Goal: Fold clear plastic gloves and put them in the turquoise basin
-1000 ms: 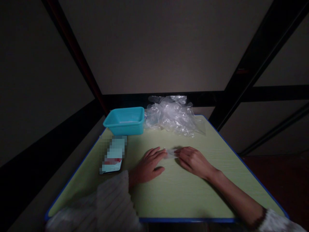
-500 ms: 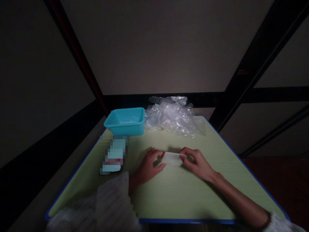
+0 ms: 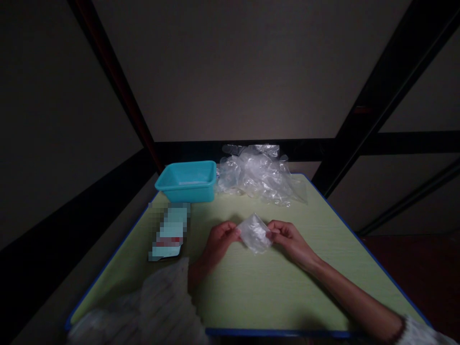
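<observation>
Between my two hands hangs a small folded piece of thin clear plastic (image 3: 255,235), turned with one corner pointing up. My left hand (image 3: 223,238) pinches its left corner between thumb and fingers. On the opposite side, my right hand (image 3: 286,237) grips the right corner the same way. Both hands are just above the middle of the table. Beyond them lies a loose pile of clear plastic disposable gloves (image 3: 258,172), with finger shapes showing at its edges; the held plastic looks like the same material.
A turquoise plastic basket (image 3: 190,192) stands at the table's back left. In front of it lies a pale, blurred-out flat object (image 3: 170,230), possibly a phone. The light green table (image 3: 273,297) has a blue edge, and a wall rises behind it.
The plastic has turned from lying flat with a straight top edge to a diamond with a corner up. My left fingers have closed from a looser hold into a pinch.
</observation>
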`<action>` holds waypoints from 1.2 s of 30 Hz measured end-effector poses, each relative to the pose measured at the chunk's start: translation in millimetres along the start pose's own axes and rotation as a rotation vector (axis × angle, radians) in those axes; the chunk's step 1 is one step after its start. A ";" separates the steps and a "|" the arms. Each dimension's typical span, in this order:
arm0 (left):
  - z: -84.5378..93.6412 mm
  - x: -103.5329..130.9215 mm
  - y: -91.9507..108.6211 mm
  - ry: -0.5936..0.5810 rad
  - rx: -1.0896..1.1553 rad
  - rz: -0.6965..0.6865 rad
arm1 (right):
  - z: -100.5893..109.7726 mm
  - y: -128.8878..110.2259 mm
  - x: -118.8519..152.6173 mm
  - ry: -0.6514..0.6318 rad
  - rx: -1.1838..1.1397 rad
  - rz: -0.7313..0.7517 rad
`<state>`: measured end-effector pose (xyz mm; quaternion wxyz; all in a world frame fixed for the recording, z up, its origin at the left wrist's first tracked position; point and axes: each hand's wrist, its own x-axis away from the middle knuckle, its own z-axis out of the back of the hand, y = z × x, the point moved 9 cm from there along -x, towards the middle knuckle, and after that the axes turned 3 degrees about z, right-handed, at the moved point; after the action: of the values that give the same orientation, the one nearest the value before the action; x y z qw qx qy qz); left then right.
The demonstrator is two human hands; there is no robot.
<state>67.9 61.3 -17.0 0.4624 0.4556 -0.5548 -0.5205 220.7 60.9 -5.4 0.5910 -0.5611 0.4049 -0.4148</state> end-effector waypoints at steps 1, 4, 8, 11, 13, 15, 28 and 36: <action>-0.5 0.5 -0.5 -0.001 0.031 0.013 | -3.9 0.7 0.4 -0.043 -0.010 -0.012; -5.5 3.0 -1.9 -0.041 0.096 0.063 | -13.8 -1.4 2.2 -0.147 -0.042 -0.023; -16.6 8.9 -4.1 -0.131 0.126 0.131 | -12.8 -6.6 1.9 -0.112 -0.057 0.008; -23.8 13.1 -8.0 -0.187 0.127 0.178 | -7.3 -6.1 0.5 -0.045 -0.038 0.025; -26.3 14.6 -10.9 -0.208 0.122 0.203 | -5.1 -4.8 -0.3 -0.025 -0.019 0.033; -26.5 15.1 -13.2 -0.212 0.115 0.219 | -3.9 -3.5 -0.9 -0.018 -0.005 0.037; -29.2 13.5 -22.9 -0.251 0.080 0.287 | -1.8 5.3 -3.3 -0.032 0.019 0.013; -21.8 10.7 -26.3 -0.185 0.088 0.291 | -0.9 9.0 -5.3 0.011 -0.143 -0.017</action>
<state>88.4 46.2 -42.2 0.4593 0.3407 -0.6773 -0.4629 218.4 65.9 -14.4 0.5438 -0.6029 0.4318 -0.3927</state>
